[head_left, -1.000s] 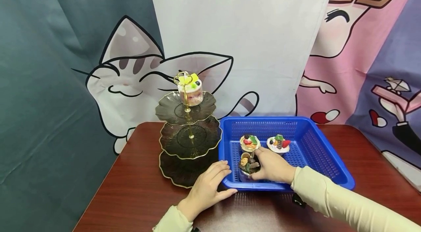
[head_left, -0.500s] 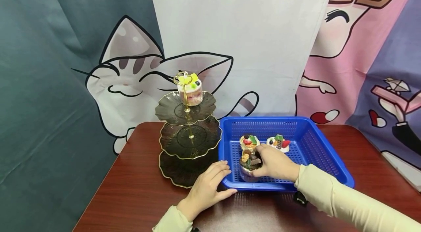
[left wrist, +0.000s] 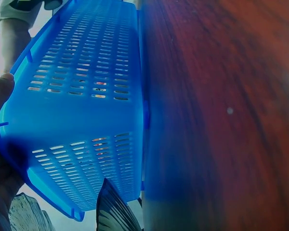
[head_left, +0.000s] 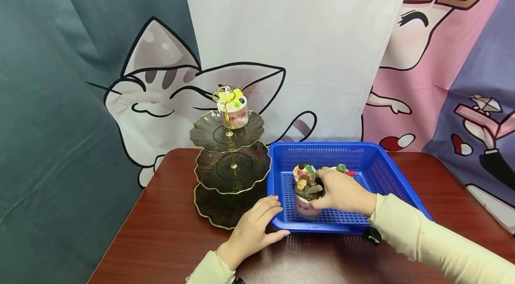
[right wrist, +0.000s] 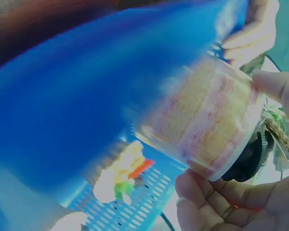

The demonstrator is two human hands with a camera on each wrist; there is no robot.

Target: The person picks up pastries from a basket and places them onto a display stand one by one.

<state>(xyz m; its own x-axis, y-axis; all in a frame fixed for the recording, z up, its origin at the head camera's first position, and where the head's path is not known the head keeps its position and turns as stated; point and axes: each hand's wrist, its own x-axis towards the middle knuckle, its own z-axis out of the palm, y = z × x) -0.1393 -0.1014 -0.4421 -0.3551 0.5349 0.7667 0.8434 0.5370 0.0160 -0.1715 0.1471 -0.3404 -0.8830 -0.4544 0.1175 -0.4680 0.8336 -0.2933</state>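
Note:
My right hand (head_left: 345, 192) holds a clear cup of layered cake (head_left: 309, 207) by its upper part, thumb and fingers on opposite sides. Chocolate-coloured pieces and nuts top this cake. In the right wrist view, the cake cup (right wrist: 202, 120) is tilted, with pink and pale layers showing. It overlaps the near left part of the blue basket (head_left: 402, 185). My left hand (head_left: 256, 222) rests on the basket's near left corner, fingers over the rim and thumb stretched along the front. In the left wrist view, the thumb (left wrist: 0, 94) lies at the basket rim.
Two fruit-topped cakes lie in the basket: one cake (head_left: 302, 172) behind the held cup, another cake (head_left: 343, 169) partly hidden by my right hand. Left of the basket stands a three-tier dark stand (head_left: 217, 172) with a yellow-topped cake cup (head_left: 234, 116) on its top plate. A printed cloth (head_left: 322, 51) hangs behind.
My right hand has risen slightly and moved a little right with the chocolate-topped cake cup, which now covers part of the cake behind it. My left hand has stayed at the corner.

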